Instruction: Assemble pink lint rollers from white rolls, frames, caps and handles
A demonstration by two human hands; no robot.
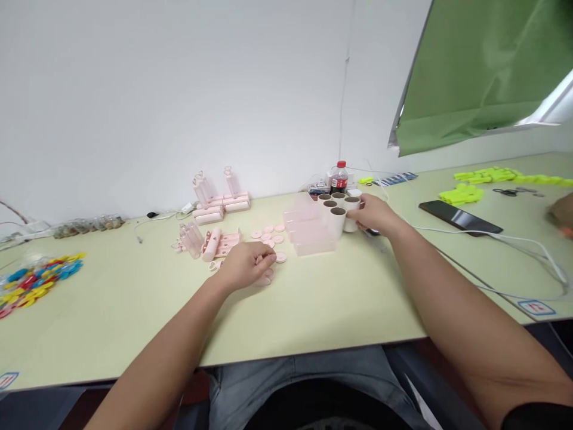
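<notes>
Beside a group of white cardboard tubes (337, 224), my right hand (373, 215) has its fingers closed on the rightmost tube. The tubes stand upright with their brown open tops showing. My left hand (246, 263) hovers low over the table with its fingers curled together, among small pink discs (268, 229); what it holds, if anything, is hidden. Clear pale-pink plastic boxes (313, 236) stand in a row between the hands. Left of them lie a pink molded tray (228, 243) and clear pink bottle-shaped pieces (192, 239).
At the wall stand more pink parts (210, 212) and a red-capped cola bottle (339, 178). Colorful plastic pieces (38, 280) lie at far left. On the right are a black phone (461, 217), white cables (528, 237), neon-yellow pieces (461, 195) and another person's blurred hand (561, 215).
</notes>
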